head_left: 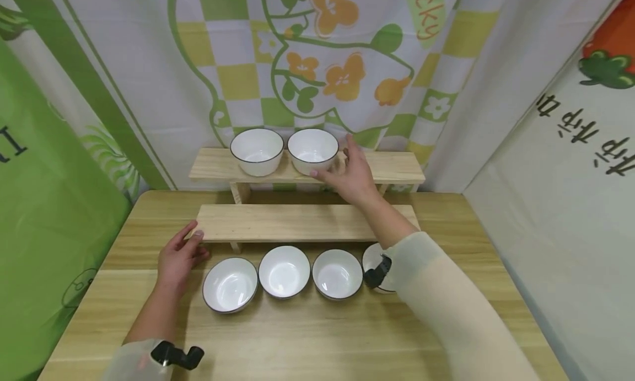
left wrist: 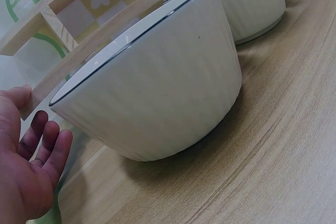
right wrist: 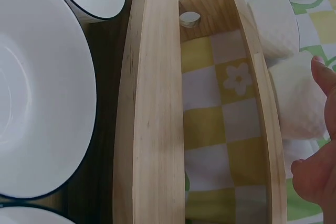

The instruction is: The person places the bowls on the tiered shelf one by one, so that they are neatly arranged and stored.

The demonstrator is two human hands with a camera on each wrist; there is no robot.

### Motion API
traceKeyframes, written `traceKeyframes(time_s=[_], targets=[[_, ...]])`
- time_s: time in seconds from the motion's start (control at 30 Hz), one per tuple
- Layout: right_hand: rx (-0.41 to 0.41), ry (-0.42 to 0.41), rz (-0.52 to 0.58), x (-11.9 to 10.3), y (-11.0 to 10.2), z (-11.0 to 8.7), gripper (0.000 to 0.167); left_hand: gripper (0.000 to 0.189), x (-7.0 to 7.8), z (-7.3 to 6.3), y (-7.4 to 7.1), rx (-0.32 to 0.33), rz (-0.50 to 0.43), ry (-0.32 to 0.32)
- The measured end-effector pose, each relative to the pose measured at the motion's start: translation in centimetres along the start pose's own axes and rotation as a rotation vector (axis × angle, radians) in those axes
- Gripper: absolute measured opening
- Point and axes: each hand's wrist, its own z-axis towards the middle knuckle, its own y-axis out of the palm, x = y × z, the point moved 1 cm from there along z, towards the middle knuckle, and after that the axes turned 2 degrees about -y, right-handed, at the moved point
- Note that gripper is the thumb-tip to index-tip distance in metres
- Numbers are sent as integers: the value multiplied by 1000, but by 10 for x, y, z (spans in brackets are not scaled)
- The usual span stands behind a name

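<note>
My right hand (head_left: pixel 353 177) is at the right side of a white, dark-rimmed bowl (head_left: pixel 311 146) on the upper wooden shelf (head_left: pixel 397 166). Its thumb lies at the bowl's lower front and the index finger is by the right rim; in the right wrist view thumb and finger are spread beside the bowl (right wrist: pixel 296 98). A matching bowl (head_left: pixel 257 146) stands just left of it. With thumb and index finger, my left hand (head_left: pixel 179 254) touches the left end of the lower shelf (head_left: pixel 297 224). Its other fingers hang loosely near a bowl (left wrist: pixel 157 82) in the left wrist view.
Several more white bowls line the wooden table (head_left: pixel 297 342) before the lower shelf, including the leftmost bowl (head_left: pixel 230 284); my right sleeve (head_left: pixel 436 282) partly covers the rightmost bowl (head_left: pixel 373 259). A patterned curtain (head_left: pixel 238 83) hangs behind the shelves.
</note>
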Motion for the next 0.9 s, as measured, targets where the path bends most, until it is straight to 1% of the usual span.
traceKeyframes(time_s=[0.2, 0.27, 0.4, 0.47, 0.7, 0.9], targets=[[1, 30, 100, 7, -14, -12, 124, 60, 6, -5, 3, 3, 3, -7], [-1, 40, 150, 8, -20, -18, 123, 60, 7, -6, 3, 2, 0, -7], [-11, 66, 203, 14, -30, -31, 122, 60, 9, -9, 4, -3, -4, -10], [-14, 65, 205, 16, -35, -37, 121, 61, 10, -10, 4, -8, -9, -10], [-13, 16, 202, 25, -45, -58, 118, 61, 10, -12, 3, 0, -3, -13], [-16, 32, 208, 37, -51, -77, 118, 62, 11, -12, 4, -11, -12, -20]])
